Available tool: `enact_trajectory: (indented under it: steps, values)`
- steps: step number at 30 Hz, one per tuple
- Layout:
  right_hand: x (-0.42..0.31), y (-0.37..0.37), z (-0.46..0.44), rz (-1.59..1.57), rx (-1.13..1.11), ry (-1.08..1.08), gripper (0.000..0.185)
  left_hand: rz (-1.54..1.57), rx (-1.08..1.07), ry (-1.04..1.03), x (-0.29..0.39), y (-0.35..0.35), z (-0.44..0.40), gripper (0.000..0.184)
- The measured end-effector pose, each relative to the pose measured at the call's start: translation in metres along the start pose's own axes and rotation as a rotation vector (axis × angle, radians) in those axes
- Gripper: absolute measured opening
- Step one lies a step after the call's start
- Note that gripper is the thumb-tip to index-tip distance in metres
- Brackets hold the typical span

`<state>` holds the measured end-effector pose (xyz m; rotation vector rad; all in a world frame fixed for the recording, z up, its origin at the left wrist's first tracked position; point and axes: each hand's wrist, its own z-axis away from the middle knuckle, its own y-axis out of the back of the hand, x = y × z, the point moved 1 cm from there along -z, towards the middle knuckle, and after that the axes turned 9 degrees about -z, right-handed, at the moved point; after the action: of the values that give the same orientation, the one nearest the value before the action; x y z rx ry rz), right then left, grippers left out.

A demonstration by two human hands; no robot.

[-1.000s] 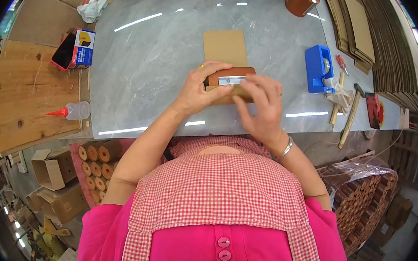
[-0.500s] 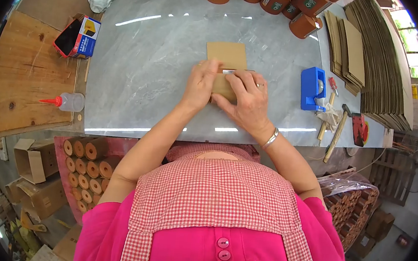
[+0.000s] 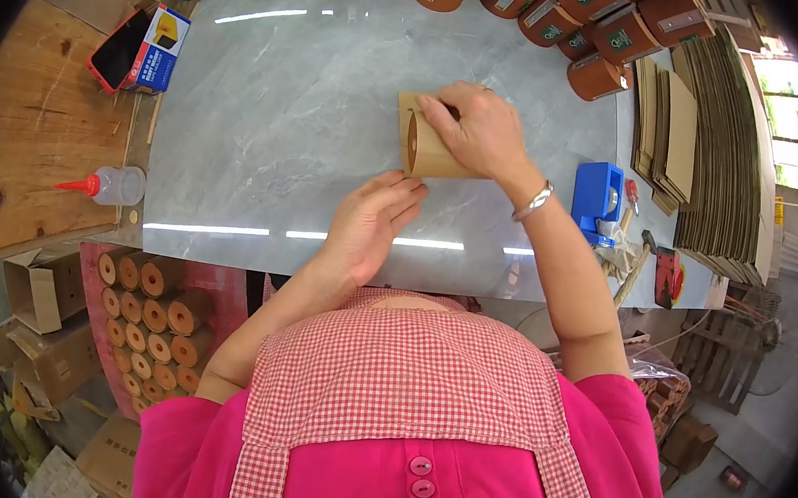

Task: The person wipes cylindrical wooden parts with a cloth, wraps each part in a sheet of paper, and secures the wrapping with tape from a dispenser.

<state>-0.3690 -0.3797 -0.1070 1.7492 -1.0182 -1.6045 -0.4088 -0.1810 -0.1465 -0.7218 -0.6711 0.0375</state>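
Note:
A sheet of brown cardboard [image 3: 435, 162] curls round a cylinder on the grey marbled tabletop [image 3: 267, 133]. The cylinder's round end faces left, and a flat part of the sheet shows behind it. From above and the right, my right hand [image 3: 481, 128] is closed over the wrapped cylinder, thumb towards its left end. My left hand [image 3: 379, 211] lies nearer to me with its fingers stretched out. Its fingertips are at the front left edge of the cardboard; whether they touch it I cannot tell. Most of the cylinder is hidden by the cardboard and my right hand.
Brown labelled cylinders [image 3: 599, 77] stand and lie along the far edge. Stacked cardboard sheets [image 3: 724, 164] are at the right, beside a blue tape dispenser [image 3: 596, 200]. On the left are a red-tipped bottle [image 3: 120, 187] and a blue-and-red box [image 3: 155, 52].
My left hand has come off the roll towards me, its fingers straightened. My right hand has moved over the roll's top, and the roll's left end now shows. The view has shifted slightly.

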Motion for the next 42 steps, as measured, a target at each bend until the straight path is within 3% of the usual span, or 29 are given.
enact_trajectory:
  steps: [4, 9, 13, 16, 17, 21, 27, 30, 33, 36, 42]
  values:
    - [0.017, 0.001, -0.034, -0.092, -0.275, -0.146, 0.06, 0.103, -0.042, -0.071, -0.001, -0.015, -0.015, 0.045]
    - [0.024, 0.006, -0.067, -0.209, -0.526, -0.367, 0.063, 0.204, -0.011, -0.143, -0.013, -0.024, -0.039, 0.045]
    - [0.023, 0.007, -0.07, -0.34, -0.615, -0.49, 0.059, 0.102, 0.018, -0.266, -0.021, -0.034, -0.044, 0.047]
    - [0.033, -0.009, -0.039, -0.695, -0.437, -0.363, 0.051, -0.095, 0.003, -0.39, -0.023, -0.034, -0.042, 0.055]
    - [0.034, -0.013, -0.027, -0.807, -0.344, -0.403, 0.04, -0.155, -0.016, -0.403, -0.02, -0.031, -0.037, 0.06]
    - [0.028, -0.023, 0.023, -1.147, -0.184, -0.39, 0.036, -0.466, -0.105, -0.535, -0.026, -0.014, -0.028, 0.075]
    - [0.025, -0.011, 0.057, -0.974, 0.071, -0.274, 0.049, -0.937, 0.003, -0.9, -0.009, -0.018, -0.013, 0.087]
    - [-0.002, 0.008, 0.071, -0.996, 0.216, -0.174, 0.056, -1.17, 0.144, -1.098, 0.014, -0.025, -0.002, 0.083]
    - [-0.007, 0.014, 0.084, -0.822, 0.103, -0.151, 0.06, -1.248, 0.179, -1.131, 0.022, -0.024, -0.003, 0.085]
    - [0.002, -0.011, 0.092, -0.796, 0.064, -0.269, 0.058, -1.263, 0.122, -1.034, 0.007, -0.003, -0.019, 0.084]
    - [0.0, -0.014, 0.095, -0.784, 0.082, -0.284, 0.059, -1.359, 0.133, -1.108, 0.003, 0.004, -0.028, 0.085]
